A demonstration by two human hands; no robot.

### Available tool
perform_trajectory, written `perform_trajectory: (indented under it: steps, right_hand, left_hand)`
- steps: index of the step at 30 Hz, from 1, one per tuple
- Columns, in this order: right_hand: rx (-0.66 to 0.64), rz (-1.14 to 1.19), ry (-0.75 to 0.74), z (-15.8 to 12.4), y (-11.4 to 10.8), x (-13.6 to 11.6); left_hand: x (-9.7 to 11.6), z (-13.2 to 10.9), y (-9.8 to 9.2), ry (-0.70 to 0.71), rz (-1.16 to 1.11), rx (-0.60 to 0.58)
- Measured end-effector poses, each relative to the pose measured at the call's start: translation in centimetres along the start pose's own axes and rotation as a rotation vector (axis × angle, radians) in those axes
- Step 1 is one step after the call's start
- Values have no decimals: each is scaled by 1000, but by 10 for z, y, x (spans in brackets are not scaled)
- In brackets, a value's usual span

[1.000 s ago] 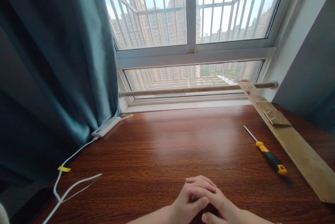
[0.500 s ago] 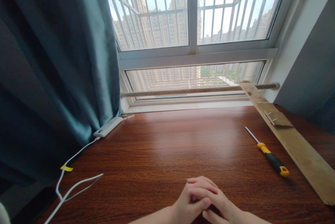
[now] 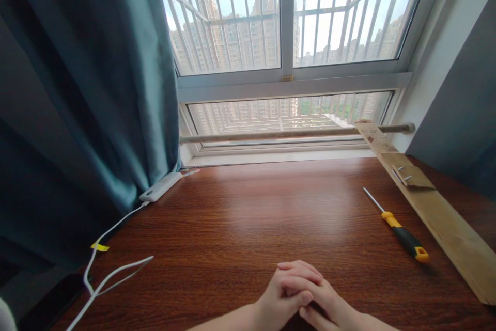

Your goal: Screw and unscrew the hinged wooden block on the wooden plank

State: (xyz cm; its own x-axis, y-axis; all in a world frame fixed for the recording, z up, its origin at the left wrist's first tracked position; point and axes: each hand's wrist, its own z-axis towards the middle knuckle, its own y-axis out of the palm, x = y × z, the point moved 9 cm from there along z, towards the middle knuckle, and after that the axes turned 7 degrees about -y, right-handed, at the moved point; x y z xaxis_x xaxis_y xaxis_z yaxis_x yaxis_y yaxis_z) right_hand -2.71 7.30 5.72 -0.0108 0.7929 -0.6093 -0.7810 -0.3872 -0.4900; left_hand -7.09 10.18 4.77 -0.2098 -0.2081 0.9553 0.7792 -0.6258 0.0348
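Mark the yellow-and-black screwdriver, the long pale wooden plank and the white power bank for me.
yellow-and-black screwdriver (image 3: 405, 238): head view, black grip of handle.
long pale wooden plank (image 3: 445, 217): head view, bare top face.
white power bank (image 3: 160, 187): head view, middle of casing.

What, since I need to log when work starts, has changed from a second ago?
Nothing visibly changed. The left hand and right hand stay clasped together on the table, holding nothing. The screwdriver, wooden plank and white cable lie where they were. Only the view drifted slightly.
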Motion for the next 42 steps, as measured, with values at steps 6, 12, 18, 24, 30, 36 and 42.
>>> perform_trajectory:
  steps: [6,12,18,24,30,36,42]
  right_hand:
    - [-19,12,49,-2,2,3]
    - [-16,15,102,-1,0,4]
    - [-14,-1,170,-1,-1,4]
    - [-5,-8,156,-3,0,7]
    - [-22,7,162,-2,0,5]
    - [-13,22,151,-4,0,7]
    - [-20,16,140,-4,1,8]
  left_hand:
    - [1,-1,0,-8,9,15]
    - [-2,-1,-3,-34,5,28]
    - [-3,-1,-2,-48,26,27]
    - [-3,-2,-3,-58,33,37]
    - [-4,-2,-4,-46,21,38]
    - [-5,-2,-3,-45,3,41]
    - [-3,-2,-2,-26,-1,32]
